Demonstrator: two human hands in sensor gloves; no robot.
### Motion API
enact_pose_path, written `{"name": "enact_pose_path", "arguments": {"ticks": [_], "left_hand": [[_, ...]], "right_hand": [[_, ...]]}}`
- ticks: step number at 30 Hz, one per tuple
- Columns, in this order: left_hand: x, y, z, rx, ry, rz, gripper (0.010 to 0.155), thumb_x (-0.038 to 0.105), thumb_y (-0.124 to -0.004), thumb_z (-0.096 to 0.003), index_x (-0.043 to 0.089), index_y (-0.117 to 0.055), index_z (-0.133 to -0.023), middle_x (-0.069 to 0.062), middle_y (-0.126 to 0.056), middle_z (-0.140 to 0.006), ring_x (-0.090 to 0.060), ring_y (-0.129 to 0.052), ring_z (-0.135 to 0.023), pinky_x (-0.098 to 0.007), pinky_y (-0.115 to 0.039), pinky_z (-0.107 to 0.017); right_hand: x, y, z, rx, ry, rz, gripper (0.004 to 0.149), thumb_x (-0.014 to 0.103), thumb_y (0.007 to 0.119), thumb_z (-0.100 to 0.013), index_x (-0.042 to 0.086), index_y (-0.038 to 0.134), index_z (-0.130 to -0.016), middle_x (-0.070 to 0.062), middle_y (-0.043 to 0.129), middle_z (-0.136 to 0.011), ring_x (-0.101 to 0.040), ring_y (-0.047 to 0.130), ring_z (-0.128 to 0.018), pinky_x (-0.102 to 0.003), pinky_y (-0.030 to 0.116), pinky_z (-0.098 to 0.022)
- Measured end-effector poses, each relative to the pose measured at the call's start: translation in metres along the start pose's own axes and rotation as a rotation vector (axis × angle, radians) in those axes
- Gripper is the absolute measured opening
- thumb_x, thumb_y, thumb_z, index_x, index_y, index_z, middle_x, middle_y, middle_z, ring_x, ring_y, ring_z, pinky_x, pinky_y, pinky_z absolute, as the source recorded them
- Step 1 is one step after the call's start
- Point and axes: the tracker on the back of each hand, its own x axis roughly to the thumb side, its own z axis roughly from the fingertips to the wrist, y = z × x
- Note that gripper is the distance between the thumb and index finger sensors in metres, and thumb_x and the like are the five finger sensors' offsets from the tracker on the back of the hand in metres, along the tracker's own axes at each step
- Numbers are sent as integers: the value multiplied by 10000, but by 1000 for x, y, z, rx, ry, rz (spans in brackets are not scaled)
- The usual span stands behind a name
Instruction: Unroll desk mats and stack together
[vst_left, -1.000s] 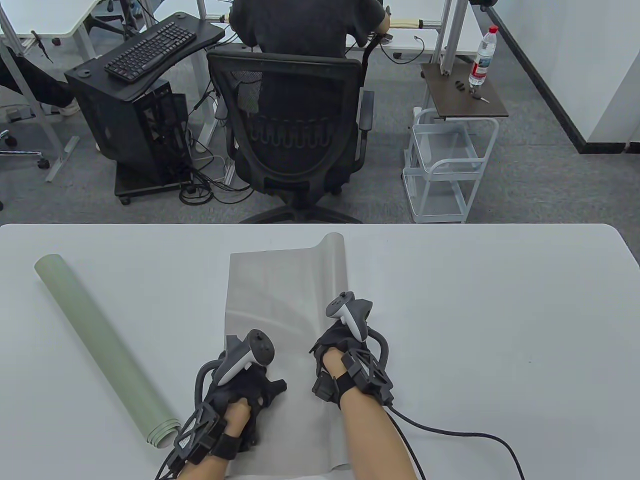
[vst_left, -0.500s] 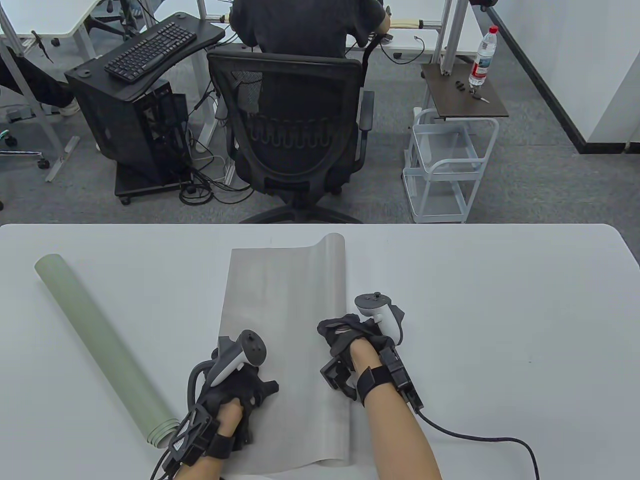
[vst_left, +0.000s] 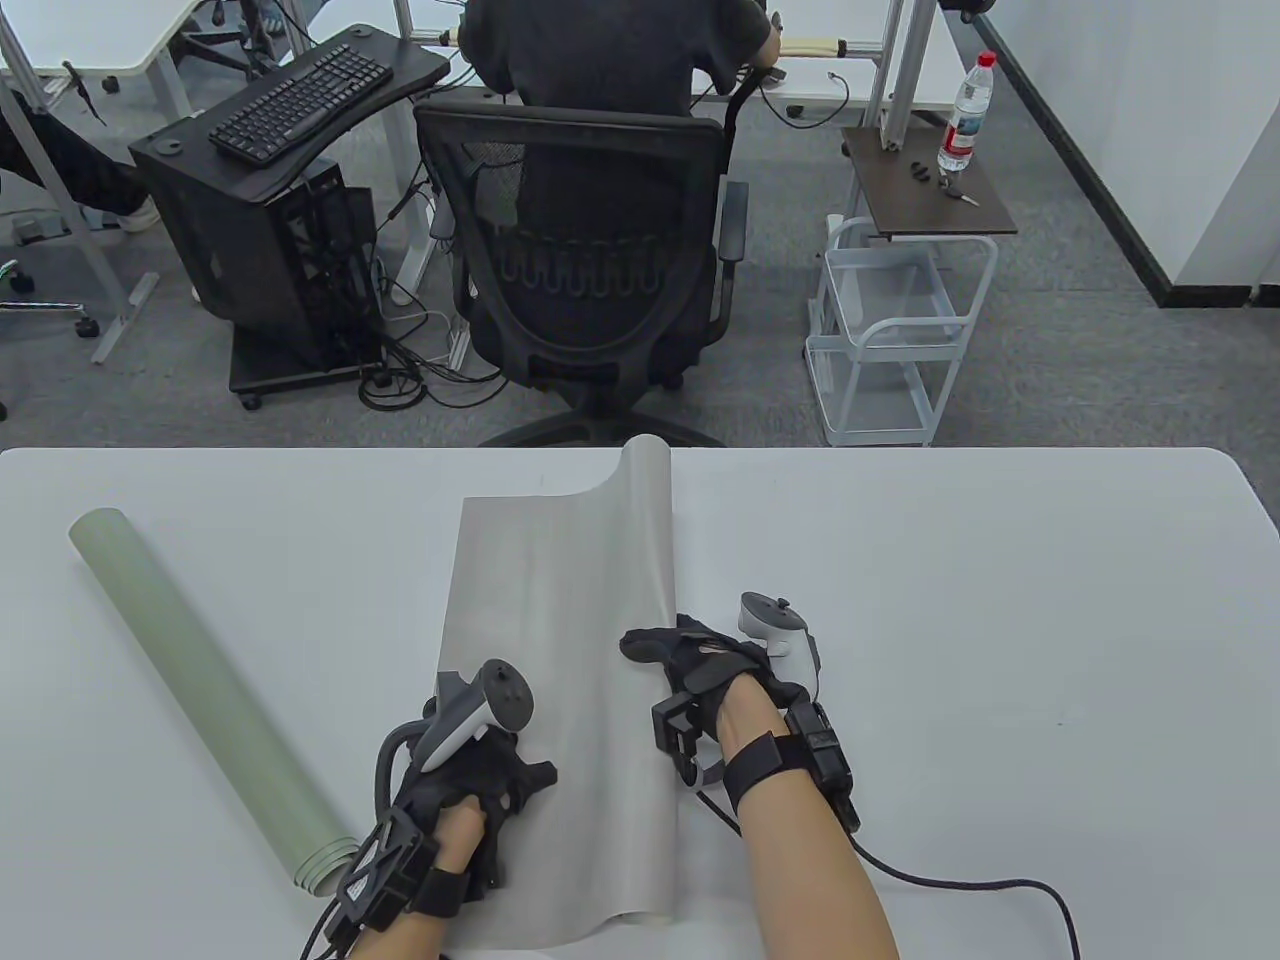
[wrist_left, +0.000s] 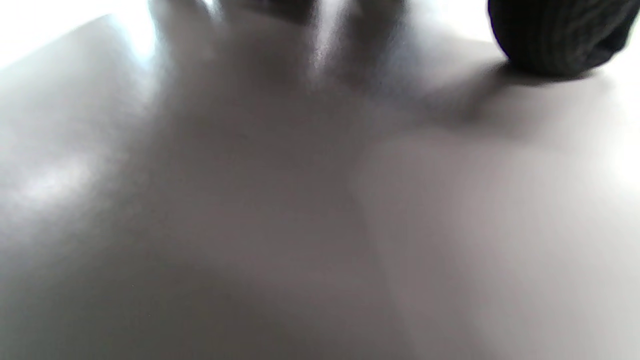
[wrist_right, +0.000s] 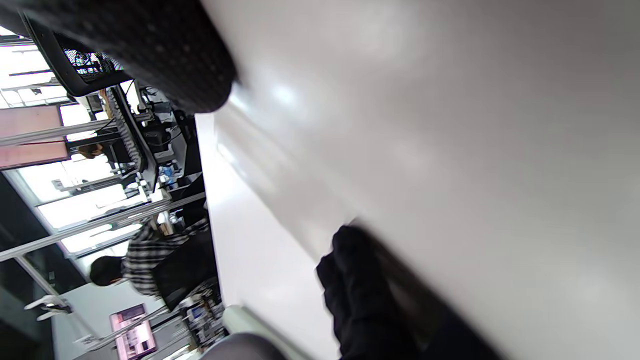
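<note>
Far left on the white table (vst_left: 1000, 620), a pale green rolled mat (vst_left: 205, 695) lies untouched, running diagonally from the upper left of the tabletop down toward the bottom edge of the frame, where its spiral end shows just beside the left wrist.

Centre frame, a grey desk mat (vst_left: 555, 610) lies partly unrolled, its flat sheet reaching from near the table's far edge down to the bottom of the frame. Its right border curls up into a long raised roll that runs the length of the sheet and pokes slightly past the far table edge.

On the lower left part of that sheet sits the left hand (vst_left: 480, 790), palm down, fingers flat on the mat, thumb stuck out to the right. The left wrist view is blurred but shows grey mat surface under straight fingers.

Further right, the right hand (vst_left: 715, 670) is at the curled border, about midway along it, its fingers (vst_left: 650, 645) reaching left onto the roll. Whether they pinch the edge or only press against it I cannot tell. A black cable (vst_left: 960, 885) trails from that wrist across the table toward the lower right.

Beyond the table, in the upper middle of the frame, a person sits in a black mesh chair (vst_left: 590, 250) with their back turned.
</note>
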Motion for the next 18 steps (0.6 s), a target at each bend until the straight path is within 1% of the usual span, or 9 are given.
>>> {"name": "enact_pose_path", "arguments": {"ticks": [1,2,3,5,8,9,12,15,18], "left_hand": [[0,0,0,-1,-1,-1,860,637,-741,-359,302,-315,-1027,-190,-177,-1118,-503,-242,-1011,-643,-349,-715],[0,0,0,-3,-1,-2,862,639,-740,-358,303,-314,-1027,-188,-176,-1118,-503,-241,-1011,-643,-348,-715],[0,0,0,-2,-1,-2,862,638,-740,-359,301,-314,-1028,-189,-176,-1118,-503,-241,-1011,-643,-348,-715],[0,0,0,-2,-2,-2,863,639,-740,-357,302,-314,-1027,-188,-175,-1118,-502,-242,-1011,-643,-349,-715],[0,0,0,-3,-1,-2,861,638,-739,-358,303,-313,-1027,-189,-175,-1118,-503,-241,-1010,-643,-350,-715],[0,0,0,-3,-1,-2,861,636,-740,-359,302,-312,-1028,-189,-174,-1118,-503,-240,-1010,-643,-349,-715],[0,0,0,-2,-1,-4,858,637,-736,-358,305,-313,-1027,-187,-176,-1118,-501,-243,-1011,-641,-353,-715],[0,0,0,0,-2,-5,857,638,-732,-358,306,-312,-1027,-186,-176,-1118,-501,-245,-1010,-639,-355,-714],[0,0,0,4,1,-7,851,639,-723,-360,309,-311,-1028,-183,-179,-1118,-496,-248,-1011,-635,-360,-714]], "right_hand": [[1,1,0,17,4,13,529,333,809,-573,218,440,-934,-99,449,-1017,-381,716,-908,-500,746,-672],[2,1,0,24,4,37,525,330,795,-574,217,429,-934,-179,422,-1067,-472,659,-967,-559,717,-683],[3,1,0,25,2,50,523,324,788,-573,212,428,-936,-229,436,-1093,-545,643,-975,-608,702,-677],[4,1,0,60,0,33,535,301,768,-575,169,394,-934,-234,526,-1064,-501,753,-936,-586,745,-662],[6,0,1,70,-13,32,569,281,748,-577,124,325,-924,-211,582,-1029,-472,785,-932,-598,740,-659],[6,-1,2,57,-12,36,614,276,745,-580,126,266,-934,-191,587,-1027,-452,804,-933,-599,740,-661],[5,-5,3,56,-30,44,831,268,755,-584,111,44,-983,-168,581,-1023,-406,846,-894,-591,750,-662],[5,-11,5,59,-44,80,855,275,769,-584,135,40,-1008,-159,567,-1021,-376,842,-874,-584,746,-663],[5,-19,8,59,-45,91,854,319,754,-592,169,27,-1014,-142,505,-1026,-344,794,-853,-564,698,-684]]}}
